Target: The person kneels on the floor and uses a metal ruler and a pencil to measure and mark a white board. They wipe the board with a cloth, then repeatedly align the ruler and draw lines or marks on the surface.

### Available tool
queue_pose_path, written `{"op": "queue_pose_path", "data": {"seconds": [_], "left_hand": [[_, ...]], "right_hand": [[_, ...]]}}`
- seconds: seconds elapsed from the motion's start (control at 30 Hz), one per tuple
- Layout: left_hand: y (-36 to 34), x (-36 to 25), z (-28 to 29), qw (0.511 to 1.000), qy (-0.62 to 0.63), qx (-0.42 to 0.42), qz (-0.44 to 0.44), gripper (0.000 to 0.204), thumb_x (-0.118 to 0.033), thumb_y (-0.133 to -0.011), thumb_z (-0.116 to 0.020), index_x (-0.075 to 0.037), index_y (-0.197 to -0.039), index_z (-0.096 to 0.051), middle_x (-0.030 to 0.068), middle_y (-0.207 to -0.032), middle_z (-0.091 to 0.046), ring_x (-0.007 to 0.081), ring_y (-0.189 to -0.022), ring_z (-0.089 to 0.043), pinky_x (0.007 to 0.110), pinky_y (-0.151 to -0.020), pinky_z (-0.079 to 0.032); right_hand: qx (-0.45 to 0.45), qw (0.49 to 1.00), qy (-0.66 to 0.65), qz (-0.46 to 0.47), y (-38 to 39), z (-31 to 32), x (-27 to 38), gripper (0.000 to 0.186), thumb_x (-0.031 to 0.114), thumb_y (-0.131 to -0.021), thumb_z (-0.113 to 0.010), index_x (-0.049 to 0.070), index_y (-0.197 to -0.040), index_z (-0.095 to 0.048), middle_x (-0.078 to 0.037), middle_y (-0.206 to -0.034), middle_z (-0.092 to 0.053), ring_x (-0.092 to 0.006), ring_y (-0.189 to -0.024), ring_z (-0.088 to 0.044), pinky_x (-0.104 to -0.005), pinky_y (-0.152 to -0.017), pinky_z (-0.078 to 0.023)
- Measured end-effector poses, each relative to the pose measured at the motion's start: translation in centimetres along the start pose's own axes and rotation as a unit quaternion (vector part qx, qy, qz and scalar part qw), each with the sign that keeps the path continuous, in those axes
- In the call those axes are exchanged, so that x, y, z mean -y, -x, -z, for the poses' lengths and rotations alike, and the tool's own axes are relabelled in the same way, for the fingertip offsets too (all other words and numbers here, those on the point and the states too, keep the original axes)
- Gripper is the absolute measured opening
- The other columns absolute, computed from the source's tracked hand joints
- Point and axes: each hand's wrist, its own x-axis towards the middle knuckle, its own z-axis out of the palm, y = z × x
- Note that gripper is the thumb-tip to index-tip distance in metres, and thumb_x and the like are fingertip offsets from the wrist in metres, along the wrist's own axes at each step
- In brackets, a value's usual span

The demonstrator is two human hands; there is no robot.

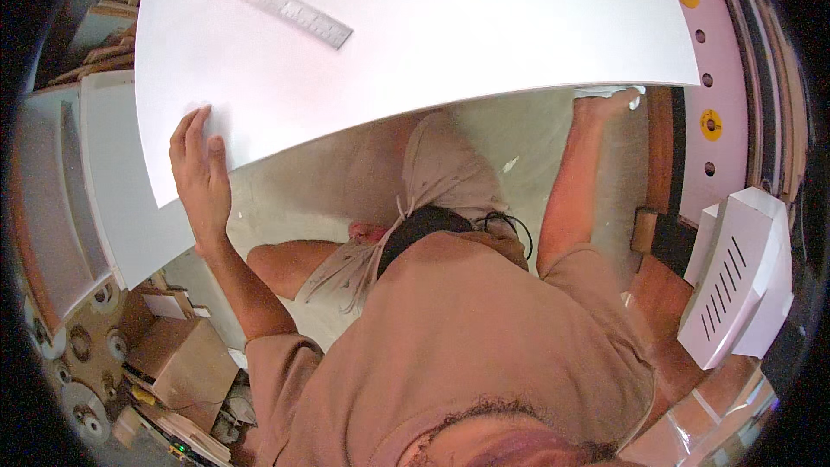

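Observation:
A large white sheet (484, 26) spreads across the upper part of the view, its near edge in front of my body. My left hand (203, 164) lies on its near left corner, fingers stretched out and thumb a little apart. On the sheet, beyond that hand, a metal ruler (277, 7) lies slantwise. My right arm reaches out to the sheet's near right edge. There my right hand (616, 104) is closed at the edge, with something thin and white (635, 97) around its fingers; what it is I cannot make out.
Along the right stands a pale panel (722, 43) with round holes and yellow discs (711, 124). Nearer is a white slotted casing (731, 281). At the left are a pale board (130, 173), a cardboard box (186, 363) and several round wheel-like discs (86, 411).

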Motion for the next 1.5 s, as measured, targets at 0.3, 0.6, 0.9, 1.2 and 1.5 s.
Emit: {"op": "queue_pose_path", "data": {"seconds": [0.3, 0.6, 0.9, 1.2, 1.5], "left_hand": [[1.2, 0.9, -0.5, 0.999, -0.005, 0.003, -0.051, 0.066, -0.058, -0.105, -0.042, -0.008, -0.147, -0.053, 0.0166, -0.149, -0.049, 0.0339, -0.137, -0.046, 0.047, -0.116, -0.035], [1.7, 2.2, -2.1, 0.996, -0.031, -0.030, -0.077, 0.075, -0.064, -0.103, -0.039, -0.005, -0.149, -0.048, 0.0176, -0.151, -0.047, 0.0351, -0.140, -0.043, 0.049, -0.118, -0.033], [2.4, 3.0, -1.3, 0.981, 0.094, -0.130, -0.105, 0.054, -0.047, -0.104, -0.054, -0.006, -0.139, -0.057, 0.0153, -0.141, -0.057, 0.0341, -0.130, -0.052, 0.048, -0.112, -0.039], [18.3, 2.3, -10.7, 0.479, 0.736, -0.142, 0.457, 0.065, -0.050, -0.106, -0.051, 0.001, -0.146, -0.044, 0.0164, -0.141, -0.056, 0.0323, -0.129, -0.055, 0.045, -0.108, -0.045], [14.4, -11.3, -15.2, 0.572, 0.730, 0.106, 0.359, 0.053, -0.033, -0.100, -0.066, 0.004, -0.137, -0.056, 0.0147, -0.127, -0.067, 0.0240, -0.112, -0.065, 0.040, -0.099, -0.052]], "right_hand": [[-0.066, 0.984, -0.120, -0.115, 17.1, -8.9, -5.9, 0.081, 0.068, -0.100, -0.037, 0.005, -0.152, -0.037, -0.014, -0.152, -0.044, -0.0340, -0.133, -0.050, -0.0471, -0.112, -0.044], [-0.127, 0.977, 0.002, -0.168, 29.3, -12.5, -15.1, 0.081, 0.062, -0.105, -0.036, -0.004, -0.152, -0.033, -0.024, -0.149, -0.049, -0.0381, -0.129, -0.054, -0.0444, -0.112, -0.042], [0.076, 0.927, -0.104, -0.353, 36.8, -12.7, -15.3, 0.075, 0.065, -0.104, -0.039, 0.008, -0.152, -0.039, -0.013, -0.152, -0.047, -0.0341, -0.134, -0.049, -0.0473, -0.110, -0.043], [0.405, 0.662, 0.042, -0.629, 40.2, -10.5, -8.3, 0.048, 0.040, -0.105, -0.056, 0.009, -0.140, -0.051, -0.008, -0.137, -0.060, -0.0252, -0.125, -0.058, -0.0427, -0.107, -0.045], [0.664, 0.538, 0.473, 0.213, 27.5, -10.3, 3.9, 0.042, 0.030, -0.097, -0.070, -0.004, -0.121, -0.064, -0.016, -0.105, -0.073, -0.0252, -0.094, -0.068, -0.0398, -0.085, -0.054]]}}
